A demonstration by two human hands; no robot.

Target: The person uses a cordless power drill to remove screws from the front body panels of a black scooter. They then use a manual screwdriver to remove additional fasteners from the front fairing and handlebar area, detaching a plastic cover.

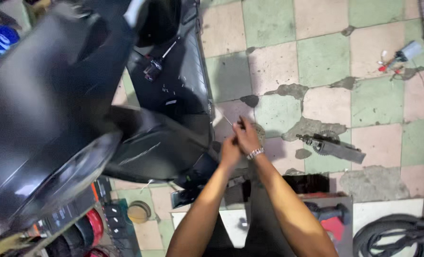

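Thin wire (227, 119) pinched by right hand (246, 137), left hand (230, 151) touching beside scooter (174, 95).

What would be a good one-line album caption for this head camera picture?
Two bare hands, left hand and right hand, meet beside a black scooter above a worn checkered tile floor.

- A thin, pale cable tie (227, 119) is pinched at its lower end, tilted up toward 10 o'clock, over the chequered tile floor at 3 o'clock of the scooter's black side panel (174, 143).
- The glossy panel shows pale scratches.
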